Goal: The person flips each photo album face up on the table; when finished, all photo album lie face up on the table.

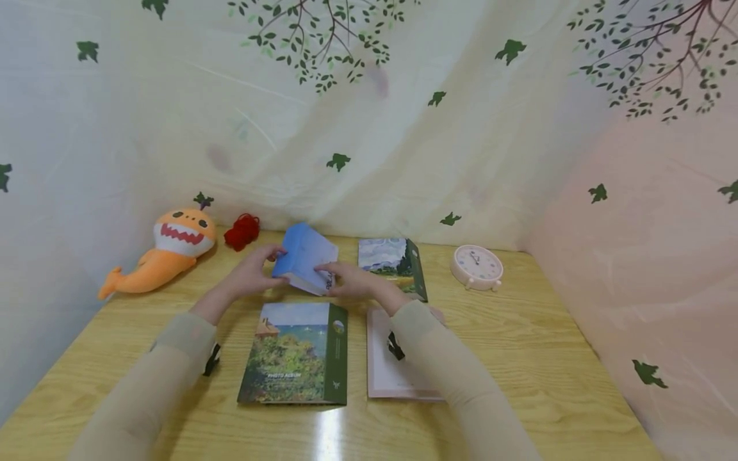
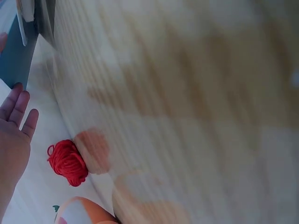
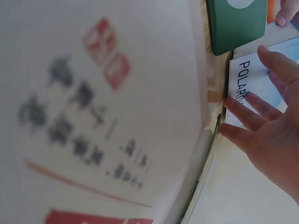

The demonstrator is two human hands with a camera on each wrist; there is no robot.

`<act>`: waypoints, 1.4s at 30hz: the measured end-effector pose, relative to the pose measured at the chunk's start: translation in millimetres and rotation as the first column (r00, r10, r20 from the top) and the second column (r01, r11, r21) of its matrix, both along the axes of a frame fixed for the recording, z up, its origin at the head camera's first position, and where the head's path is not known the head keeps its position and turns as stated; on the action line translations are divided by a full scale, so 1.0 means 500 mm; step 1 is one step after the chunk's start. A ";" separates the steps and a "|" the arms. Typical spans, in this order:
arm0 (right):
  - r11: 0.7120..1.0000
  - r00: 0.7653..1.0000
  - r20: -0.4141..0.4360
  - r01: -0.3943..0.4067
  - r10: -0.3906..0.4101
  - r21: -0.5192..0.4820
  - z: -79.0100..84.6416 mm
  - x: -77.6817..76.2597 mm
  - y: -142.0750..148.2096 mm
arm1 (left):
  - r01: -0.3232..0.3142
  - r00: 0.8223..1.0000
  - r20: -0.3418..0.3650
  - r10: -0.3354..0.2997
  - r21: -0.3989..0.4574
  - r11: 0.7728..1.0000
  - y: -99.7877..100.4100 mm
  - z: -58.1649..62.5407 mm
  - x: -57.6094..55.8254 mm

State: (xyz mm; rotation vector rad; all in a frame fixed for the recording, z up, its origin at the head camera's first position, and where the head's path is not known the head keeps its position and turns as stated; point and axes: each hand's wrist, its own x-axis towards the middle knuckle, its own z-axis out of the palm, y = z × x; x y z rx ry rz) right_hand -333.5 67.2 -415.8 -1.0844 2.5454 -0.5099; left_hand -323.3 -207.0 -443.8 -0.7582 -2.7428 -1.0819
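Head view: the blue album (image 1: 301, 253), seemingly stiff and fairly light, is clasped at its spine by the left grip (image 1: 254, 272), behind the photo album (image 1: 288, 355). Left wrist: fingertips (image 2: 17, 88) are seen at its edge. Right wrist: its smooth-looking cover is touched by the right grip (image 3: 273, 121), fingers spread; 2 edges are best held.

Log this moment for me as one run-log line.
left hand: holds blue book | right hand: touches its cover | blue book: tilted | photo album: flat, nearer the person | clock: right side
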 end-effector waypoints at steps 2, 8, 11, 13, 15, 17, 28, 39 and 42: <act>1.000 1.000 -0.005 0.001 -0.001 0.006 0.000 -0.003 0.001 | 0.007 1.000 0.005 -0.007 -0.030 1.000 -0.002 0.002 -0.002; 0.999 0.999 -0.049 -0.006 0.007 0.036 0.001 -0.008 0.003 | 0.021 1.000 -0.015 -0.023 -0.150 0.988 -0.004 0.005 -0.007; 0.999 0.998 -0.063 -0.015 0.018 0.047 0.002 -0.010 0.004 | 0.023 0.999 -0.018 -0.027 -0.195 0.981 -0.006 0.002 -0.009; 0.998 0.997 -0.070 -0.021 0.025 0.056 0.001 -0.012 0.004 | 0.027 1.000 -0.005 -0.029 -0.205 0.978 -0.009 -0.002 -0.011; 0.997 0.996 -0.085 -0.030 0.035 0.067 0.000 -0.013 0.004 | 0.031 0.999 0.015 -0.028 -0.212 0.977 -0.012 -0.006 -0.012; 0.996 0.994 -0.101 -0.039 0.046 0.075 -0.001 -0.014 0.005 | 0.032 0.999 0.035 -0.025 -0.218 0.975 -0.014 -0.010 -0.013; 0.997 0.989 -0.135 -0.045 0.053 0.064 -0.011 -0.026 0.017 | 0.041 0.996 0.093 -0.017 -0.255 0.966 -0.010 -0.011 -0.015; 0.996 0.993 -0.115 -0.028 0.037 0.083 -0.009 -0.031 0.019 | 0.016 0.992 0.123 0.020 -0.288 0.958 -0.001 -0.005 -0.014; 0.996 0.996 -0.089 -0.022 0.029 0.081 -0.003 -0.027 0.021 | 0.015 0.991 0.130 0.024 -0.290 0.957 0.000 -0.004 -0.015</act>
